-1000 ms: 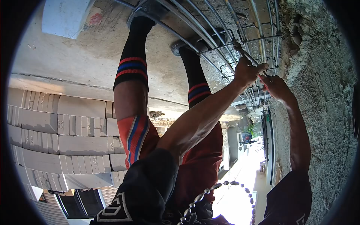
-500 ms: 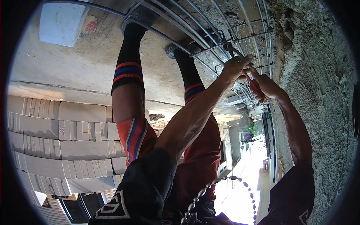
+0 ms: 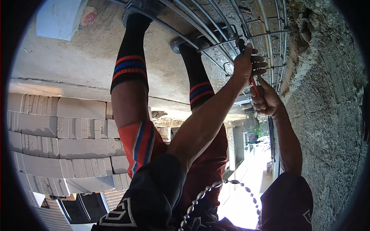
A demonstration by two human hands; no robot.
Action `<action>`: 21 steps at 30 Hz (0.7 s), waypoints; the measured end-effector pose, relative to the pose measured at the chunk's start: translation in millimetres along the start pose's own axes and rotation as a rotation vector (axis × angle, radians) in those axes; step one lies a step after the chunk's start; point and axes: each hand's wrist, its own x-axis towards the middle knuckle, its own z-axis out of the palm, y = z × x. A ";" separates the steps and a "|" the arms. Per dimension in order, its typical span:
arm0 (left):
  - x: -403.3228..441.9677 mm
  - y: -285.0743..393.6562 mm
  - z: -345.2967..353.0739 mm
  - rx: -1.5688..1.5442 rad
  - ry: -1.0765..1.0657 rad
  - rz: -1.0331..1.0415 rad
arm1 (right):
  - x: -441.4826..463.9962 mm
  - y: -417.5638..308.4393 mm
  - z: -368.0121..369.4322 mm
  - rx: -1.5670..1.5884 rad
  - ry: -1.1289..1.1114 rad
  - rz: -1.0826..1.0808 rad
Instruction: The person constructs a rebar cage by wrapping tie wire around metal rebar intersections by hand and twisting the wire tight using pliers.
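A pair of pincers with red handles [image 3: 253, 81] reaches up to the steel bar cage, its dark head [image 3: 241, 44] against a crossing of the bars. The fingers of my right hand [image 3: 266, 99] are wrapped round the red handle. My left hand [image 3: 243, 67] lies beside the tool just under its head, fingers stretched out and apart, the thumb pointing towards the head. Part of the handles is hidden behind my left hand. Long bars and square stirrups of the rebar cage [image 3: 268, 34] run past both hands. Any tie wire is too small to make out.
A rough plastered wall or bank [image 3: 327, 96] rises close on the right. My legs stand on the concrete floor [image 3: 84, 65] beside the cage. Stacked grey blocks [image 3: 81, 148] fill the left, and a pale block [image 3: 58, 19] lies at upper left.
My left hand's fingers have spread from their closer curl round the tool. My right hand has shifted slightly left and down in the view, still on the red handle. The view has moved a little.
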 end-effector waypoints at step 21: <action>-11.1 13.8 -0.4 0.530 0.084 0.142 | -23.1 0.0 54.4 -0.515 0.376 -0.358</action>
